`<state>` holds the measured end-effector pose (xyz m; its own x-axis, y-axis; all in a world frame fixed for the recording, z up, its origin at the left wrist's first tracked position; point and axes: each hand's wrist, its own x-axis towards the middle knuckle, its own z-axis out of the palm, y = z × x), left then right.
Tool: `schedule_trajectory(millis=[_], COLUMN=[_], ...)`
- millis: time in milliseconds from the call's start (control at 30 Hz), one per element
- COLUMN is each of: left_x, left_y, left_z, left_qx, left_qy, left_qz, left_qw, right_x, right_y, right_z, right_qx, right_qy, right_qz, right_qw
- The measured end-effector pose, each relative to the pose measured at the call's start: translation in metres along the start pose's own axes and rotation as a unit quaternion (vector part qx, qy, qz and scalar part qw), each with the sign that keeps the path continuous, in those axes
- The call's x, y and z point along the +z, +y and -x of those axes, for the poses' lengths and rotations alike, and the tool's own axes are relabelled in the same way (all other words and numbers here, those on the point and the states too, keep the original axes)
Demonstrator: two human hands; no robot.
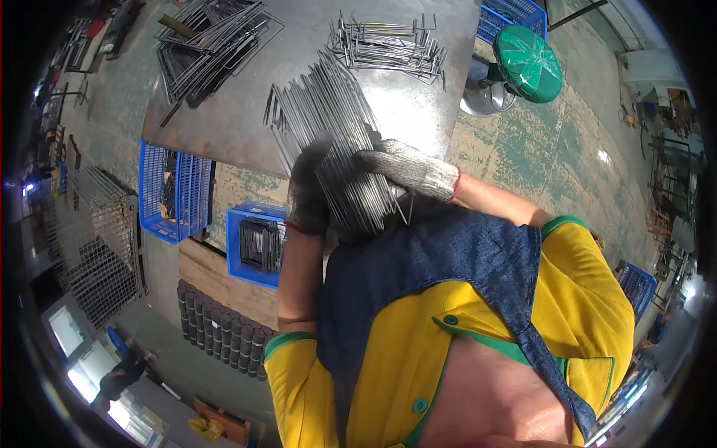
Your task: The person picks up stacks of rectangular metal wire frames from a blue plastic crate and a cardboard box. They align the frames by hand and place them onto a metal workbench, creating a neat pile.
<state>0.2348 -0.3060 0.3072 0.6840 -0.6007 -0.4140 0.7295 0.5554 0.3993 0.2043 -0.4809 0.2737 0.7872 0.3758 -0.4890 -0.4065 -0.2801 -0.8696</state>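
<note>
— From where you're standing, what's the biggest thing in front of that person?

— The grey metal worktable (224,119). It fills the upper middle, and most of what matters lies on it or hangs over its near edge.

— And around it?

— A wire mesh cage (97,239) stands off to the left on the floor. Nearer the table sit two blue plastic crates: the larger blue crate (173,190) tucked against the table's left corner, the smaller blue crate (254,246) just below it with dark metal pieces inside. A green round stool (529,63) stands to the right of the table.

— What's on the table top?

— A heap of bent wire frames (209,45) at the far left corner, and a smaller pile of short wire pieces (388,46) at the far right, well apart from the heap.

— So what do the hands have?

— A bundle of straight steel rods (328,127), fanned across the table's near edge and running down towards the person's chest. Both hands are gloved. The left hand (308,190), in a dark glove, is wrapped around the bundle's left side, fingers closed on it. The right hand (407,168), in a light knitted glove, lies over the bundle's lower right part, clamped down on the rods.

— Are the hands touching?

— Just beside each other, with rods between; I can't tell if the gloves meet.
</note>
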Motion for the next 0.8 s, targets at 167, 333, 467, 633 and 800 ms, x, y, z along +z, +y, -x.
schedule_trajectory(millis=[167,333,467,633,800], left_x=[-0.043,-0.046,-0.041,-0.051,-0.026], left_y=[-0.02,-0.031,-0.028,-0.028,-0.023], left_z=[-0.013,-0.019,-0.02,-0.019,-0.018], left_qx=[0.027,0.067,0.034,-0.024,0.002], left_qy=[-0.041,0.114,0.099,0.022,0.081], left_qz=[0.068,0.01,0.05,0.204,0.036], left_qw=[0.997,0.991,0.993,0.979,0.996], right_x=[-0.011,-0.023,-0.027,-0.031,-0.023], right_y=[0.04,0.043,0.035,0.011,0.048], right_z=[0.004,0.017,0.018,0.024,0.0], right_qx=[-0.259,-0.175,-0.013,0.043,-0.085], right_qy=[0.027,-0.023,0.007,-0.036,0.027], right_qz=[0.384,0.14,-0.294,-0.269,-0.191], right_qw=[0.886,0.974,0.956,0.961,0.978])
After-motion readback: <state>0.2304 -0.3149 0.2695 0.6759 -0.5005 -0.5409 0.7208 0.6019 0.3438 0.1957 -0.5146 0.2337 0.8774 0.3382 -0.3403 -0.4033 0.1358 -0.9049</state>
